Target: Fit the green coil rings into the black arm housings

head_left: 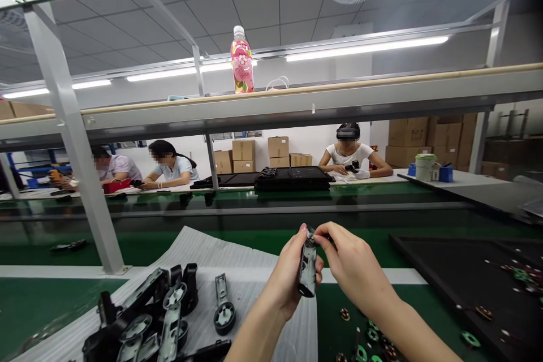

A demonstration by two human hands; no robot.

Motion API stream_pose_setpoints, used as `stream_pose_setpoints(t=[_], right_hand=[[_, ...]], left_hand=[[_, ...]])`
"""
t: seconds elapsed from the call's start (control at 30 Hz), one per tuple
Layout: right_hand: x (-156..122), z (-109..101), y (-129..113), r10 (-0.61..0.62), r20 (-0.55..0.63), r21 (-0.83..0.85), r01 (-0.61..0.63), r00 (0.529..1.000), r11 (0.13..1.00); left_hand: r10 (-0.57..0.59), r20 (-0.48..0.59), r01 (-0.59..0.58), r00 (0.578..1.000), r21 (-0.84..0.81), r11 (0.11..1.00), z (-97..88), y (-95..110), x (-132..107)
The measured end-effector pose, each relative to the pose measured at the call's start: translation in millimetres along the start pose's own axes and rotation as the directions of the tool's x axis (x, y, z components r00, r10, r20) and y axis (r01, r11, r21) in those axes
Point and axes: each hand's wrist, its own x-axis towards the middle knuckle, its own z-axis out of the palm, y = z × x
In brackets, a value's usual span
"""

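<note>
My left hand (292,271) is wrapped round a grey and black plastic housing (307,271), held upright above the bench with its hollow inner side showing. At the top end of the housing, my right hand (352,254) pinches with thumb and forefinger; whatever sits between those fingertips is too small to make out. A similar housing with a round end (224,305) lies alone on the white foam sheet (250,271). To its left is a pile of black and grey housings (169,308). Small round green circuit boards (361,353) lie under my right forearm.
A black tray (449,277) with wired small parts stands at the right. The green conveyor belt (360,220) runs across in front. A metal post (80,141) rises at the left, and a shelf (271,104) carries a pink bottle (242,62). Several people work opposite.
</note>
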Motion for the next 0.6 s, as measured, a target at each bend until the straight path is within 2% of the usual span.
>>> stream_pose_setpoints(t=[0.27,0.4,0.5,0.6], right_hand=[[-4.2,4.0,-7.4,-0.07,-0.028,-0.12,0.066,0.997,0.991],[-2.2,3.3,-4.1,-0.032,-0.004,-0.047,0.031,0.999,0.998],[1.4,-0.1,2.7,-0.005,-0.067,0.022,0.006,0.998,1.0],[4.7,-4.2,11.0,0.092,-0.084,0.123,-0.081,0.992,0.989]], left_hand=[[-0.031,-0.013,0.031,0.999,-0.024,0.999,2.2,0.0,0.9],[-0.007,-0.007,0.007,1.0,-0.019,1.0,1.0,-1.5,1.4],[0.0,0.007,0.0,1.0,-0.021,1.0,1.1,-0.5,0.2],[0.004,0.042,-0.003,0.999,-0.008,1.0,2.3,1.3,-2.0]])
